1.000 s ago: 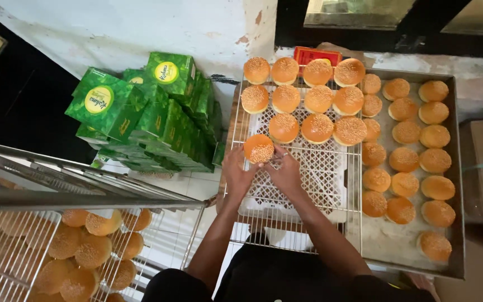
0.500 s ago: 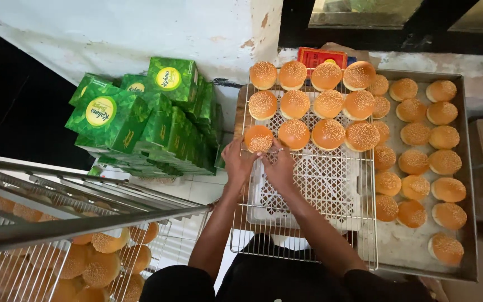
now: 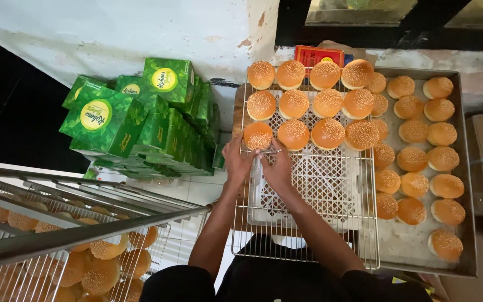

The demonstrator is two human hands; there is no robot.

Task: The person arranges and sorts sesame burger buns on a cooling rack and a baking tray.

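Both hands at one sesame bun on the wire rack.

Left hand and right hand cup the sesame bun from its near side, at the left end of the third row on the wire rack; metal tray of buns right.

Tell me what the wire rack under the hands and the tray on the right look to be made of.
Silver wire cooling rack: looks like bare or plated steel, shiny thin rods in a grid. Grey rimmed baking tray: probably aluminium or steel sheet, dull, matte and stained. Both hands, left hand and right hand, rest by a round sesame bun on the rack.
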